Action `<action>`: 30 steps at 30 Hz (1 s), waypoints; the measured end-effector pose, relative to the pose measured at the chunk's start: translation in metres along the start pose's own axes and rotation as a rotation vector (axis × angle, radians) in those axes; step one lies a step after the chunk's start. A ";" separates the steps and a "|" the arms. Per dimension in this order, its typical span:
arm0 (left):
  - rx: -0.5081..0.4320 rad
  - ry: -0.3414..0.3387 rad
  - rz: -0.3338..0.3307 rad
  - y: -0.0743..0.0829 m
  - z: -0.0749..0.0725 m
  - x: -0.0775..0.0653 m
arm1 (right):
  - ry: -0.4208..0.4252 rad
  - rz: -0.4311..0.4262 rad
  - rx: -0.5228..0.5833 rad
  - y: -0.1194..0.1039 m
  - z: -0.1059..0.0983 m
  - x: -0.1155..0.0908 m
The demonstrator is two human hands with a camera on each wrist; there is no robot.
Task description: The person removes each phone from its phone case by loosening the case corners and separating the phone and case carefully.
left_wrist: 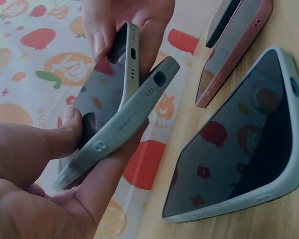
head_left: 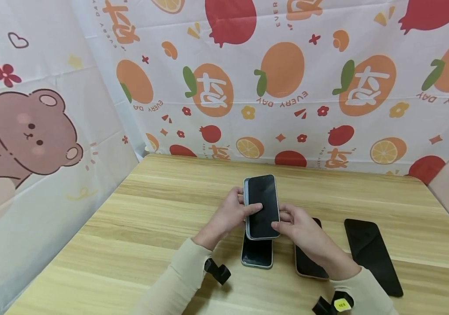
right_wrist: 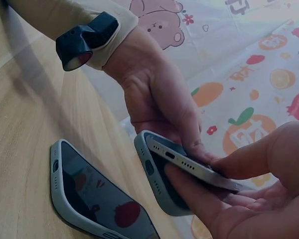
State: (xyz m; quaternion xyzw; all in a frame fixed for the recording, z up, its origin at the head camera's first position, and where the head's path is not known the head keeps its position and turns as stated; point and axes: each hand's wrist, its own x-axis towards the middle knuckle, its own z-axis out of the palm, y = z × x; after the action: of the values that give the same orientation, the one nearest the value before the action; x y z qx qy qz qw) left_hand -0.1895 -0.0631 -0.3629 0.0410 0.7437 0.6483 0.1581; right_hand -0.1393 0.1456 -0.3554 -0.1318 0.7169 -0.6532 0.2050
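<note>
Both hands hold a smartphone (head_left: 262, 190) above the table, its dark screen facing up. The phone sits tilted and partly out of a pale blue-grey phone case (left_wrist: 124, 119); one long side is lifted clear of the rim. My left hand (head_left: 230, 213) grips the case from the left, thumb on the screen and fingers beneath. On the other side, my right hand (head_left: 304, 229) pinches the phone's raised edge between thumb and fingers; in the right wrist view a finger reaches between phone (right_wrist: 189, 164) and case. Just below lies another phone in a light case (head_left: 257, 253).
A phone in a pink case (left_wrist: 234, 55) lies under the right forearm, partly hidden. Farther right is a larger black phone or slab (head_left: 374, 256). The wooden table (head_left: 130, 236) ends at a fruit-print curtain (head_left: 271, 127) behind. Black cameras are strapped to both wrists.
</note>
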 end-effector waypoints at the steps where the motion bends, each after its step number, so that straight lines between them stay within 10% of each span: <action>1: -0.001 0.006 0.001 0.001 -0.001 -0.001 | -0.008 -0.001 0.008 0.000 0.000 0.000; 30: -0.090 -0.123 0.019 0.006 -0.037 -0.015 | 0.037 -0.017 0.085 0.000 0.000 0.008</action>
State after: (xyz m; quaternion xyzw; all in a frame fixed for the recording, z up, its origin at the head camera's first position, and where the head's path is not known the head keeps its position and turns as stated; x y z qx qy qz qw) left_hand -0.1864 -0.1012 -0.3501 0.0805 0.7021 0.6789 0.1991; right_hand -0.1465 0.1419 -0.3561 -0.1170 0.6911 -0.6871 0.1915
